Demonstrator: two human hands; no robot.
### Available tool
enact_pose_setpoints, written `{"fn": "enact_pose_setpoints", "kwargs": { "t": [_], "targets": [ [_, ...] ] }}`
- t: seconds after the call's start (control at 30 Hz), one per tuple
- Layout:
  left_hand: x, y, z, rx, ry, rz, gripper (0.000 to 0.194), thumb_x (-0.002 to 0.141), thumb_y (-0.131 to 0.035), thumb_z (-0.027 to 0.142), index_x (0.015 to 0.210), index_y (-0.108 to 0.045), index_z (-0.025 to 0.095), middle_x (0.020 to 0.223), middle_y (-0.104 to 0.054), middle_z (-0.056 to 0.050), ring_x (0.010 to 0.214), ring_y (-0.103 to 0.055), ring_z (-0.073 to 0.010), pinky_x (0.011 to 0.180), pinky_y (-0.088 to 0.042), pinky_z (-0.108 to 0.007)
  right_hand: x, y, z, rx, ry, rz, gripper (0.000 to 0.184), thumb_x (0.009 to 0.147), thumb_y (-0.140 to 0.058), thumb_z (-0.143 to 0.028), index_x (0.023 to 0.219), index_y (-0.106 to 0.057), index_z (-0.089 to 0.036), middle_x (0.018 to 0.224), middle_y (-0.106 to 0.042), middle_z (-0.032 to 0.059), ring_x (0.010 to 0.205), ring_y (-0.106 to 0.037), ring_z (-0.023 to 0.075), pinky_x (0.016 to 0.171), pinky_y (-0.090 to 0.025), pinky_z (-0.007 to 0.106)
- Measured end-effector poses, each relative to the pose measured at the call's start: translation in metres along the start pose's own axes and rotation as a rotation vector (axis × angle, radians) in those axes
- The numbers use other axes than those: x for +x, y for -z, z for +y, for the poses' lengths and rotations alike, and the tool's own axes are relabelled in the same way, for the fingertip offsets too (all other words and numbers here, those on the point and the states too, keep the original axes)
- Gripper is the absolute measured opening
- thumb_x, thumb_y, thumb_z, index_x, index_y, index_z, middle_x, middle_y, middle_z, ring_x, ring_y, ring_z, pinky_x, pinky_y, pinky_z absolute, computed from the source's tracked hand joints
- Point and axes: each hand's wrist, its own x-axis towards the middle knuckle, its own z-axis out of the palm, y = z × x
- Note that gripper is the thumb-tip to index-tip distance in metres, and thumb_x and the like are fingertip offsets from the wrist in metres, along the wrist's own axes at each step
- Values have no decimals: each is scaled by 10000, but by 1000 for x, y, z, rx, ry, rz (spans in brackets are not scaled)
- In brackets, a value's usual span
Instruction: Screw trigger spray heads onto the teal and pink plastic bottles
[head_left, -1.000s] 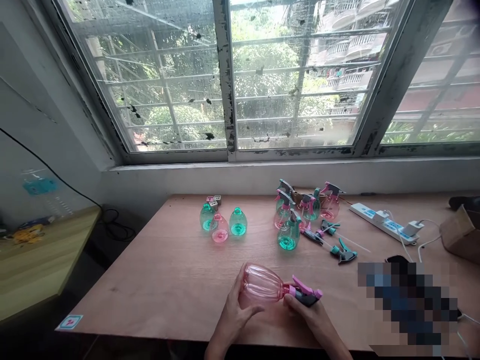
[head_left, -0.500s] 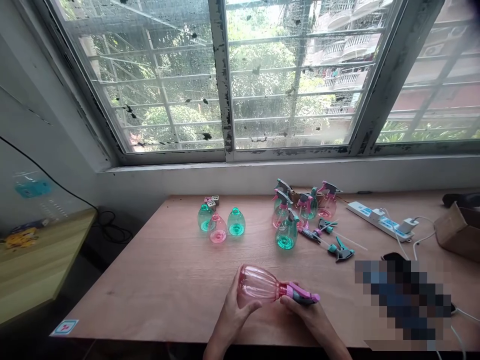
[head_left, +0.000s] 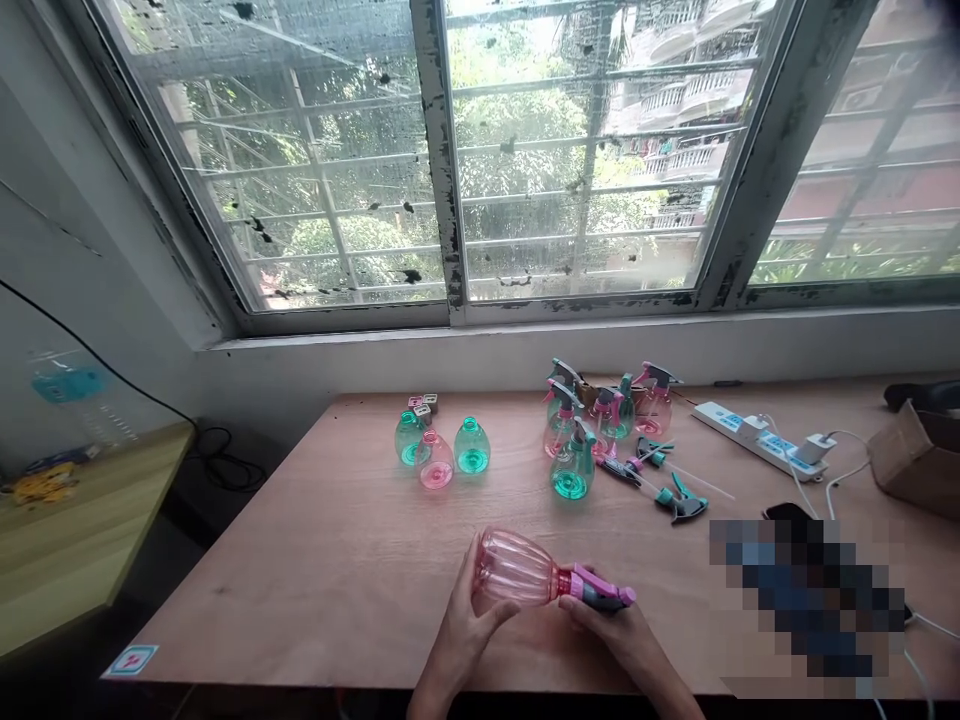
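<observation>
A clear pink spray bottle (head_left: 517,568) lies on its side in the air over the front of the table, base to the left. My left hand (head_left: 469,625) is closed round its base end, thumb along the lower side. At the neck, my right hand (head_left: 611,630) grips the pink and grey spray head (head_left: 598,588), which sits on the bottle's mouth. The fingers beneath are partly hidden. Beyond my hands stand a headless pink bottle (head_left: 436,462) and two headless green bottles, one of them the right-hand green bottle (head_left: 472,447).
Several bottles with spray heads stand at the back, with a green spray bottle (head_left: 572,465) in front. Beside them lie loose spray heads (head_left: 681,500). A power strip (head_left: 757,440), a cardboard box (head_left: 919,460) and cables are to the right. Small cubes (head_left: 424,408) sit behind the headless bottles.
The view has shifted very slightly. Both hands keep their hold on the pink bottle and its spray head, with hardly any visible movement.
</observation>
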Motion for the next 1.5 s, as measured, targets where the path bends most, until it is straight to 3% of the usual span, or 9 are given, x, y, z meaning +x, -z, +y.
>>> {"fn": "enact_pose_setpoints", "kwargs": {
  "t": [0.2, 0.33, 0.5, 0.67, 0.83, 0.93, 1.1, 1.27, 1.5],
  "targets": [
    [0, -1, 5, 48, -2, -1, 873, 768, -811, 350, 1508, -348, 321, 1616, -336, -54, 1478, -312, -301, 1235, -229, -463, -1, 0, -6, 32, -31, 7, 458, 721, -781, -535, 979, -745, -159, 624, -642, 1, 562, -514, 159, 552, -422, 299],
    [-2, -4, 15, 47, 20, 19, 1005, 704, -860, 338, 1533, -295, 278, 1603, -356, -89, 1475, -316, -311, 1239, -213, -469, -2, -2, -12, 14, 5, 32, 431, 666, -829, -505, 948, -754, -188, 695, -648, -5, 586, -523, 157, 550, -434, 290],
    [1, -2, 11, -9, 39, 9, 905, 708, -854, 356, 1488, -405, 256, 1568, -419, -100, 1456, -352, -332, 1230, -244, -485, -2, -3, -11, 26, -12, 39, 446, 649, -834, -518, 940, -759, -188, 664, -650, 0, 575, -526, 170, 554, -426, 306],
    [2, 0, 5, -7, 22, -11, 922, 746, -830, 322, 1520, -327, 328, 1606, -356, -46, 1475, -316, -306, 1232, -248, -466, -3, -2, -10, 98, -69, 66, 518, 684, -812, -536, 1045, -731, -174, 675, -680, 16, 593, -548, 178, 577, -432, 314],
    [1, -1, 3, -11, 35, -12, 913, 752, -827, 358, 1520, -344, 261, 1566, -422, -108, 1438, -385, -333, 1204, -311, -471, -4, -3, -17, 3, -11, 39, 414, 661, -818, -536, 885, -751, -194, 680, -637, -4, 603, -521, 177, 583, -422, 313],
    [1, -1, 5, 34, 21, 1, 866, 760, -819, 369, 1500, -382, 268, 1573, -414, -93, 1453, -356, -330, 1216, -282, -463, -3, -2, -16, 14, -16, 41, 450, 669, -804, -563, 907, -749, -185, 666, -649, 3, 590, -526, 179, 580, -428, 319],
    [-1, -2, 9, 81, 20, -9, 907, 770, -809, 370, 1526, -310, 322, 1614, -341, -54, 1468, -331, -307, 1231, -235, -455, -3, 1, -13, 60, -75, -3, 505, 700, -788, -573, 1004, -742, -173, 662, -680, 26, 579, -545, 186, 580, -433, 329],
    [-1, -1, 9, 10, 16, -36, 918, 757, -819, 379, 1524, -334, 242, 1582, -393, -112, 1459, -348, -321, 1223, -260, -458, -4, -1, -16, 8, -13, 8, 407, 674, -810, -521, 921, -748, -203, 667, -620, -11, 604, -515, 181, 589, -408, 319],
    [0, -1, 14, 75, 3, -15, 922, 751, -829, 339, 1522, -323, 319, 1624, -313, -52, 1494, -266, -305, 1245, -186, -470, -3, 1, -14, 55, -69, -10, 473, 717, -780, -552, 998, -737, -175, 679, -680, 19, 590, -545, 187, 605, -442, 337]
  ]
}}
